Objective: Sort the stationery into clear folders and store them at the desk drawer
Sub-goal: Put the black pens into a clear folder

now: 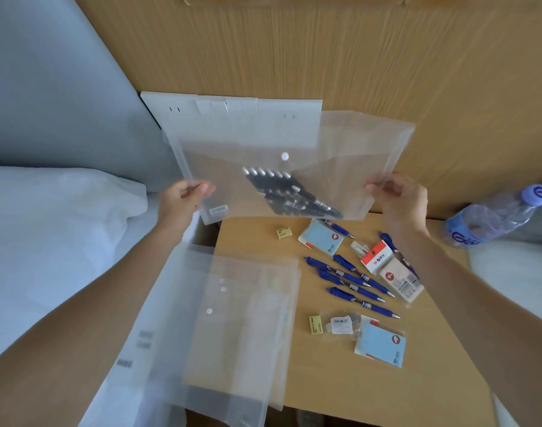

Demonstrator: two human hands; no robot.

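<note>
There is one view only, from a camera on the person's head. It looks forward and down, with wide-angle bending at the edges. Both forearms enter from the bottom corners, so it is close. The left hand (183, 195) and right hand (399, 198) are at mid-height, and the desk (371, 380) is under them.

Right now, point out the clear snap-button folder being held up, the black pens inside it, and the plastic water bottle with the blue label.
clear snap-button folder (349, 167): head view, on its translucent front right of the snap.
black pens (291, 195): head view, mid-bundle inside the folder.
plastic water bottle (494, 218): head view, on its body.
</note>
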